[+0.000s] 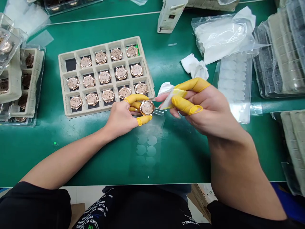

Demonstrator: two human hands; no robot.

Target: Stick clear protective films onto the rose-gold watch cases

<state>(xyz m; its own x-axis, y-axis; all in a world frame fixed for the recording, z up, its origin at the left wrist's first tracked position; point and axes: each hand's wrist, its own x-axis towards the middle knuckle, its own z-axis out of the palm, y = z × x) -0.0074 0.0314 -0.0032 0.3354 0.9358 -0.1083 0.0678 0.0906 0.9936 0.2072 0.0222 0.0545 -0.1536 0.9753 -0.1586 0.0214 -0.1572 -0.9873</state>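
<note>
Yellow finger cots cover several fingers of both hands. My left hand grips a rose-gold watch case by its edges, its marked back facing up. Just right of it, my right hand pinches a folded white wipe between thumb and fingers, apart from the case. Behind my left hand lies a grey compartment tray with rows of similar watch cases, backs up; its far-left compartment holds only a dark pad. Below the hands, a clear sheet with round film stickers rests on the green table.
Crumpled white wipes and a bag of wipes lie at the back right, near a film sheet. Stacked trays stand right and left. A white box stands at the back.
</note>
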